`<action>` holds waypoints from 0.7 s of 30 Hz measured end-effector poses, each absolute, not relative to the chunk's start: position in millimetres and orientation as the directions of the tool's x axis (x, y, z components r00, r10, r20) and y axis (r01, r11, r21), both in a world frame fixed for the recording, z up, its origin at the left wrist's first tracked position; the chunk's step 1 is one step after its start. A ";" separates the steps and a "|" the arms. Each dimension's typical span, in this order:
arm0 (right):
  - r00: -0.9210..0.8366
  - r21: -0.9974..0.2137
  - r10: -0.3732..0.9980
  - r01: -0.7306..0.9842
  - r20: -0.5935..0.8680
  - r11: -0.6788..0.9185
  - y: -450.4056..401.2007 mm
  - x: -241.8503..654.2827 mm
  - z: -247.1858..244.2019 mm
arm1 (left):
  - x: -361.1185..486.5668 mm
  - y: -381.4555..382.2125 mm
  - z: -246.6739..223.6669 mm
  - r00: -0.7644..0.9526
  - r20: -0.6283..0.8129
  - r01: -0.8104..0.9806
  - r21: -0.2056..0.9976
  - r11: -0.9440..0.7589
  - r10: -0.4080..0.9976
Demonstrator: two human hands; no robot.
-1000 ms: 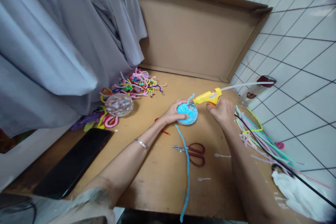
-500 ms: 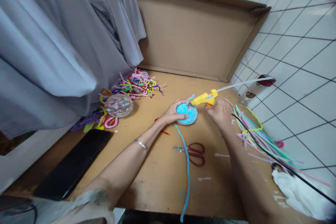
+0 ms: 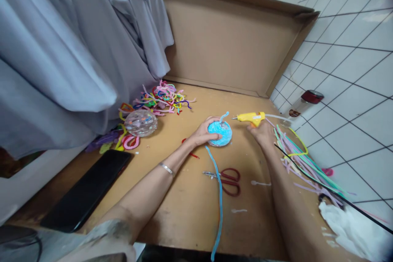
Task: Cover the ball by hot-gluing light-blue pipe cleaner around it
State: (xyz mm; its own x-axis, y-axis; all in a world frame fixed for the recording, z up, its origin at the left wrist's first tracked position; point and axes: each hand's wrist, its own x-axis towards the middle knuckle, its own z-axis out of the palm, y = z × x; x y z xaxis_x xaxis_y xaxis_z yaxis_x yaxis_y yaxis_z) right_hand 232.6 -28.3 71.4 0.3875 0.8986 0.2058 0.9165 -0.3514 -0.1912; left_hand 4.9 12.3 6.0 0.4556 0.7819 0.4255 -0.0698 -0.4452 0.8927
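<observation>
My left hand (image 3: 205, 132) is closed around a ball wrapped in blue pipe cleaner (image 3: 223, 136), its thumb across the front. A short blue end sticks up from the ball's top, where a bare greyish patch shows. In my right hand (image 3: 262, 131) is a yellow glue gun (image 3: 251, 118), its metal nozzle pointing left, apart from the ball. A clear glue stick comes out of the gun's back. Below the ball, a long blue pipe cleaner (image 3: 220, 196) lies across red-handled scissors (image 3: 229, 181).
To the left are a clear ball (image 3: 141, 123), a heap of coloured pipe cleaners (image 3: 164, 96) and a black phone (image 3: 87, 190). More pipe cleaners (image 3: 307, 168), a red-lidded jar (image 3: 302, 104), a black cord and white tissue (image 3: 346, 225) lie on the right. Cardboard (image 3: 233, 41) stands behind.
My right hand has drawn the glue gun back to the right, its nozzle leaving the ball's top. The glue stick now tilts downward. My left hand still holds the ball in about the same place.
</observation>
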 end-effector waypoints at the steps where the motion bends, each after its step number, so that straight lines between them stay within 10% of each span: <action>1: 0.414 -0.173 0.893 0.906 0.178 -0.386 -26.6 235.3 64.9 | 4.7 12.4 5.9 0.455 0.424 -0.070 0.894 -0.443 0.783; 13: 0.384 0.092 0.921 0.917 0.066 -0.389 -30.0 230.4 66.2 | 8.8 5.1 10.9 0.502 0.422 -0.074 0.891 -0.448 0.755; 21: -0.331 -0.376 0.798 0.748 0.503 0.547 -64.7 187.4 107.9 | 12.6 1.2 14.9 0.520 0.451 -0.028 0.857 -0.514 0.725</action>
State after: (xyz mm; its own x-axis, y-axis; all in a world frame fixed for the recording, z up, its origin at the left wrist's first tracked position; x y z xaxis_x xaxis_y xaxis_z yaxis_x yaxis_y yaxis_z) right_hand 187.4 -64.7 107.9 -0.3310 0.7985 0.5028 0.7477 0.5470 -0.3764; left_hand 12.6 1.2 14.9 0.5204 0.7249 0.4513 -0.0275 -0.5140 0.8574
